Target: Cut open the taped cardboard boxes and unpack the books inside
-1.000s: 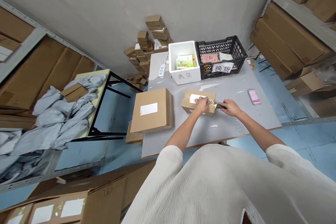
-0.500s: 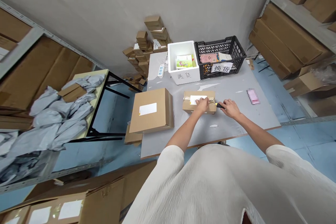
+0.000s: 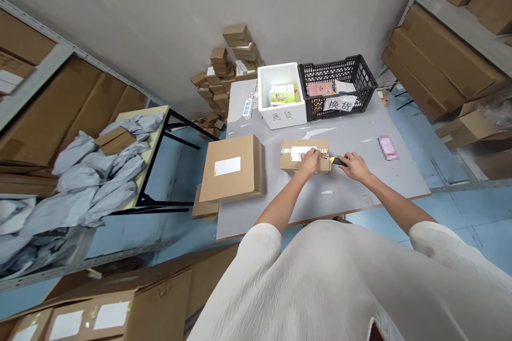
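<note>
A small cardboard box (image 3: 286,162) lies on the grey table, with a white label (image 3: 296,154) and clear tape across its top. My left hand (image 3: 311,161) rests on the right half of this box, fingers bent and pressed onto the top, holding it. Wrapped in my right hand (image 3: 355,166) is a black and yellow utility knife (image 3: 338,161), its front end at the right edge of the box by the tape. The blade itself is too small to make out.
Left of the small box stands a larger carton (image 3: 232,168). At the table's back are a white foam bin (image 3: 285,118) with booklets and a black crate (image 3: 362,101). A power strip (image 3: 247,108) lies beside the bin; a pink item (image 3: 388,148) lies at right.
The knife has drawn slightly right, away from my left hand, and more of its yellow front shows. My left hand stays on the box. The whole view has shifted a little.
</note>
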The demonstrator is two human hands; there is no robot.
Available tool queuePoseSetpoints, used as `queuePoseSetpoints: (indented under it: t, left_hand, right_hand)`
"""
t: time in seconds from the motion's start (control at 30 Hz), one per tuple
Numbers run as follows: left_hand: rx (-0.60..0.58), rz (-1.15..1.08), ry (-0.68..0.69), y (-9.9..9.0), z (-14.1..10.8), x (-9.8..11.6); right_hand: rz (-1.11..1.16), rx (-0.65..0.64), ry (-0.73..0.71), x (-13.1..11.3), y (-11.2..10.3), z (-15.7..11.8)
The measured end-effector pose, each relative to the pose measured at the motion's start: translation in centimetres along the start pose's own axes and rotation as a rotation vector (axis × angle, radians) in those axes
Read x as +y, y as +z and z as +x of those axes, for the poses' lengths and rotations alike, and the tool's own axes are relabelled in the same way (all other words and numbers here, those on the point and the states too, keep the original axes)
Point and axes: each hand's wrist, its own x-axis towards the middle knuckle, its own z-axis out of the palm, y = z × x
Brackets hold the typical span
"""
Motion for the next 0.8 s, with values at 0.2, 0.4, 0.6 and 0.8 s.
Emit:
queuePoseSetpoints:
  t: [0.2, 0.4, 0.6, 0.8]
  left_hand:
    - [-0.027, -0.023, -0.035, -0.3, 0.1, 0.2]
    - [-0.077, 0.020, -0.038, -0.2, 0.6, 0.5]
    - [-0.044, 0.007, -0.042, 0.2, 0.3, 0.4]
    - [-0.029, -0.008, -0.048, 0.9, -0.1, 0.1]
  right_hand:
    - [0.015, 0.058, -0.031, 0.7, 0.4, -0.2]
    - [0.025, 0.059, -0.003, 0.9, 1.3, -1.0]
    - [0.004, 0.081, -0.012, 0.5, 1.5, -0.5]
    - [-0.001, 0.049, 0.021, -0.1, 1.1, 0.1]
